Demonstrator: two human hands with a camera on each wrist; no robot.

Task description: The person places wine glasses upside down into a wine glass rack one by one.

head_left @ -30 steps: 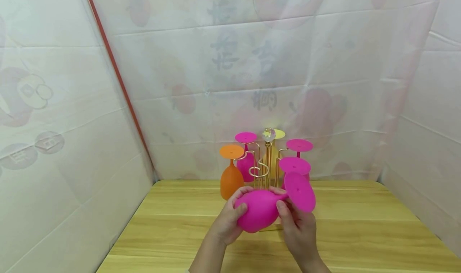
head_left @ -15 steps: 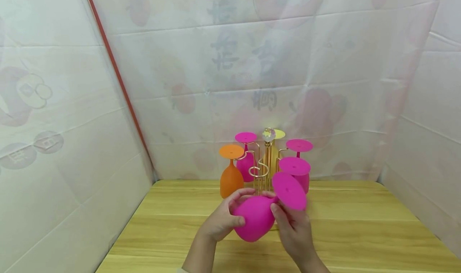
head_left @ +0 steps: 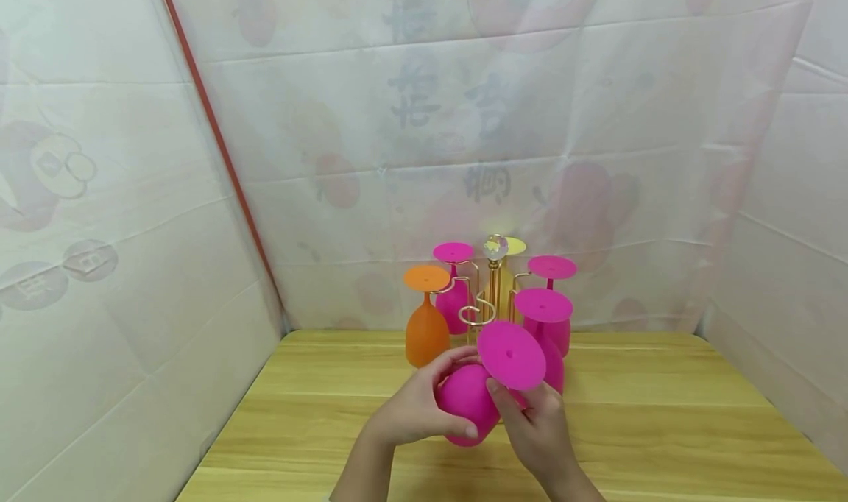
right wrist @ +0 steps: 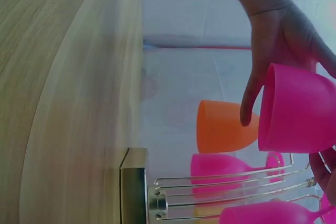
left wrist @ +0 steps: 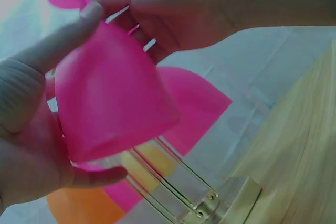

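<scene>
In the head view a pink goblet (head_left: pixel 467 402) is held tilted in front of a gold wire rack (head_left: pixel 493 288), its round foot (head_left: pixel 511 355) up and to the right, mouth low. My left hand (head_left: pixel 420 406) is curled round its bowl, thumb on the near side. With thumb and fingers my right hand (head_left: pixel 539 428) pinches the stem just under the foot; part of its fingers is hidden. The left wrist view shows the bowl (left wrist: pixel 110 93) mouth down between both hands. From the right wrist, the bowl (right wrist: pixel 299 111) appears sideways against my left hand (right wrist: pixel 286 45).
Upside down on the rack hang an orange goblet (head_left: pixel 427 333), a yellow one (head_left: pixel 500 285) and several pink ones (head_left: pixel 553 325). A clear ball (head_left: pixel 495 247) tops the rack; a wire curl (head_left: pixel 475 313) faces me. Its gold base (right wrist: pixel 135 182) stands on the wooden table (head_left: pixel 318 406).
The pink goblet has moved left and turned, so its foot now faces me more and sits further left. Both hands have followed it, still holding bowl and stem.
</scene>
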